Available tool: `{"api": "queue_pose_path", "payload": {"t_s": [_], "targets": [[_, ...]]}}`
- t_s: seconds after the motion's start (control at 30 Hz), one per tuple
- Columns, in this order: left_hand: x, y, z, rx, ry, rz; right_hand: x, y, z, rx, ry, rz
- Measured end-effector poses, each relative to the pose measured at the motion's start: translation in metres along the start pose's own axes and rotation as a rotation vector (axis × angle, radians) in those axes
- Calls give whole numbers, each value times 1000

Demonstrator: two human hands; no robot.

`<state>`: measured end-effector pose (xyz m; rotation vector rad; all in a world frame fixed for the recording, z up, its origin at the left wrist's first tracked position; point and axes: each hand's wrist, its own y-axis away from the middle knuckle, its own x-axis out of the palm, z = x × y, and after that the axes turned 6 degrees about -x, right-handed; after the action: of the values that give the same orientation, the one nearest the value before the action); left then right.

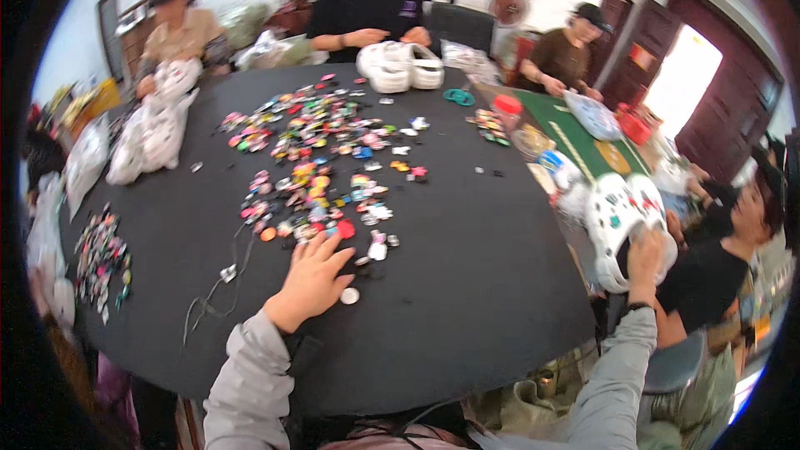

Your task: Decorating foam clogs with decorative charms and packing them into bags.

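Observation:
My left hand (310,282) lies palm down on the black table (467,267), fingers spread at the near edge of a pile of small colourful shoe charms (317,187). A red round charm touches or nearly touches its fingertips. Beside the thumb is a white round disc (350,296). Off to the right, my right hand (646,257) grips a pair of white clogs (607,215) near their heel openings. Several charms, one of them green, are fixed on the clogs' uppers. The fingers of that hand are partly hidden in the shoe.
Across the table a person handles small things behind another pair of white clogs (390,75). More charms (102,254) and plastic bags (150,137) occupy the left side. At right stands a green-topped table (546,112) with a red-lidded jar (507,108). Other people sit around.

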<state>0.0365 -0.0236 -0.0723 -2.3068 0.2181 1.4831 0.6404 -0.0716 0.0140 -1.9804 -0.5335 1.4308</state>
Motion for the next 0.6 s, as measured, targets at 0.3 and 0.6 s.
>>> {"api": "queue_pose_path", "payload": {"t_s": [0.3, 0.6], "targets": [[-3, 7, -2, -12, -74, 42, 99, 60, 4, 50, -210, 543], [5, -4, 4, -10, -82, 43, -24, 90, 52, -94, -302, 290]]}}
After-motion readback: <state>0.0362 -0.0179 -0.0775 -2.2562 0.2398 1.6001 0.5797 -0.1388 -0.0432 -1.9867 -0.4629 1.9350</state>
